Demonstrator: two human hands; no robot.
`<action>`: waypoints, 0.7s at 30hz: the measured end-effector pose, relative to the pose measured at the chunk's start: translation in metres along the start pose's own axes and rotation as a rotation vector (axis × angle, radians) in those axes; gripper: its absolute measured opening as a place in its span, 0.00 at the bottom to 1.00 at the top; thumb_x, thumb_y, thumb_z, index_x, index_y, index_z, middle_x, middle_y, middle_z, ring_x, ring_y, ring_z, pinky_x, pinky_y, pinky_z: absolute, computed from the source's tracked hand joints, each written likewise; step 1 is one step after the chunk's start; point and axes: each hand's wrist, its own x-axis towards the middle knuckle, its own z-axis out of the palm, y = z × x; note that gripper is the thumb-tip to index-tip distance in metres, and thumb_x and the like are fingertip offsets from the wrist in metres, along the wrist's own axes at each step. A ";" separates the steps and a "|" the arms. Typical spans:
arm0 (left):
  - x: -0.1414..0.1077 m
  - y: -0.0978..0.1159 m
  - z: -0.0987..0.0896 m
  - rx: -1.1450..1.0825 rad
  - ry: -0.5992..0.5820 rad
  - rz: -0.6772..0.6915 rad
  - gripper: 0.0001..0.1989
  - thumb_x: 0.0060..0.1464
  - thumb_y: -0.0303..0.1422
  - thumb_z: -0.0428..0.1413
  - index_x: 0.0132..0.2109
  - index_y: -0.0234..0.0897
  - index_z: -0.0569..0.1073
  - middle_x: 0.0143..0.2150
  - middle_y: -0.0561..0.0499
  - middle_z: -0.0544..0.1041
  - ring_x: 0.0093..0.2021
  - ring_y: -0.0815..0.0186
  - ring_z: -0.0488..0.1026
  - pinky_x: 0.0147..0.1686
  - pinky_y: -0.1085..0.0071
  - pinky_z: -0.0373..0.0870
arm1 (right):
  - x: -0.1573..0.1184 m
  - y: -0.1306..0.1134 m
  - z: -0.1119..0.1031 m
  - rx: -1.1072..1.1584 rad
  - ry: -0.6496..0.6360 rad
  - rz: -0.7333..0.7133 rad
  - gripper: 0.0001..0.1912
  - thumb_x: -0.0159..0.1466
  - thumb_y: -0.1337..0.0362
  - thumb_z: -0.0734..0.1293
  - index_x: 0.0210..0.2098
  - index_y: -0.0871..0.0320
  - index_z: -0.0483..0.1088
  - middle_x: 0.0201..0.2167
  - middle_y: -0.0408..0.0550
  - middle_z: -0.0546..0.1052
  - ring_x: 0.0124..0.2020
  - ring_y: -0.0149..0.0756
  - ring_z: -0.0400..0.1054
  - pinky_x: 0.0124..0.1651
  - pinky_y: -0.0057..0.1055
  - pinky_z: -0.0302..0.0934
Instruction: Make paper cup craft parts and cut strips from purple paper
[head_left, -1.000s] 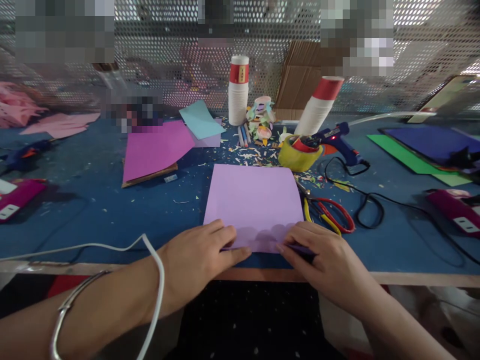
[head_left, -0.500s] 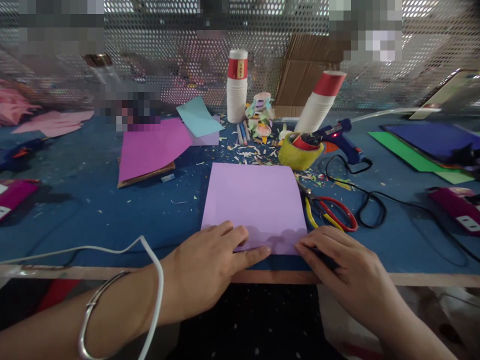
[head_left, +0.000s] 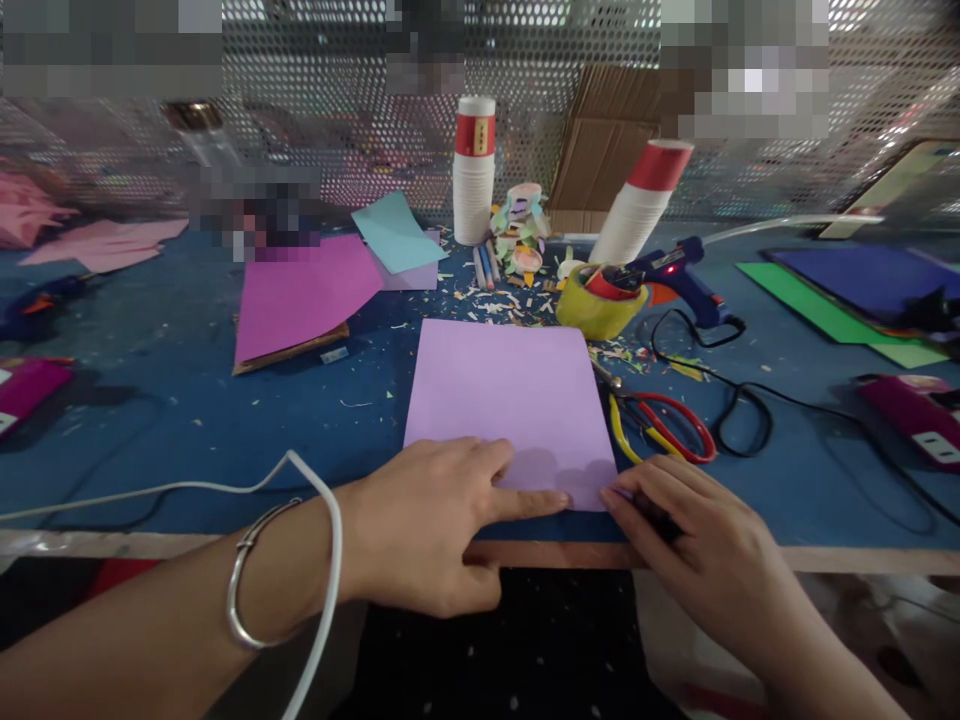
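Observation:
A light purple sheet of paper (head_left: 510,385) lies on the blue table in front of me. My left hand (head_left: 442,520) rests on its lower edge, the index finger stretched along the edge toward the right corner and the thumb apart. At the lower right corner, my right hand (head_left: 667,510) pinches the paper between thumb and fingers. Scissors with red and yellow handles (head_left: 675,425) lie open just right of the sheet, above my right hand. A yellow tape roll (head_left: 600,310) sits beyond the sheet's upper right corner.
A blue glue gun (head_left: 686,285) rests on the tape roll, its black cord trailing right. Paper cups (head_left: 474,195) stand behind scattered scraps. Magenta paper (head_left: 307,300) lies left, green paper (head_left: 806,300) right. A white cable (head_left: 326,560) crosses over my left forearm.
My left hand has slid right along the lower edge, and its thumb now sticks out below. My right hand and the sheet's lower right corner have shifted slightly right.

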 end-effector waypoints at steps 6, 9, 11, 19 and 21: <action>-0.001 0.004 0.008 0.128 0.037 0.013 0.41 0.54 0.52 0.64 0.71 0.60 0.59 0.55 0.44 0.71 0.49 0.52 0.71 0.44 0.59 0.69 | 0.001 -0.001 0.002 -0.052 0.025 -0.022 0.08 0.70 0.65 0.64 0.33 0.55 0.67 0.27 0.44 0.71 0.28 0.36 0.68 0.33 0.34 0.63; -0.001 0.011 0.011 0.223 0.056 0.006 0.42 0.52 0.48 0.66 0.71 0.56 0.60 0.51 0.45 0.73 0.46 0.53 0.71 0.40 0.62 0.67 | 0.001 -0.001 0.002 -0.073 0.026 -0.042 0.08 0.71 0.65 0.63 0.33 0.56 0.67 0.27 0.44 0.71 0.28 0.37 0.68 0.33 0.34 0.63; 0.000 0.019 0.014 0.283 0.112 0.040 0.39 0.53 0.46 0.66 0.69 0.48 0.64 0.47 0.46 0.74 0.45 0.54 0.70 0.38 0.62 0.66 | 0.000 0.000 0.003 -0.084 0.024 -0.046 0.08 0.71 0.65 0.63 0.33 0.56 0.66 0.26 0.44 0.70 0.28 0.36 0.67 0.32 0.34 0.62; 0.004 0.041 0.036 0.397 0.316 0.118 0.13 0.64 0.27 0.53 0.52 0.29 0.78 0.49 0.45 0.77 0.44 0.57 0.68 0.36 0.62 0.68 | -0.017 -0.005 0.013 -0.208 0.176 0.032 0.09 0.70 0.62 0.66 0.48 0.60 0.68 0.38 0.54 0.73 0.39 0.43 0.69 0.43 0.41 0.65; 0.002 0.042 0.038 0.417 0.327 0.108 0.12 0.64 0.27 0.54 0.50 0.31 0.79 0.49 0.46 0.77 0.44 0.57 0.68 0.37 0.61 0.68 | -0.024 -0.010 0.016 -0.282 0.201 -0.055 0.13 0.69 0.67 0.67 0.52 0.60 0.69 0.44 0.58 0.73 0.44 0.47 0.68 0.48 0.45 0.63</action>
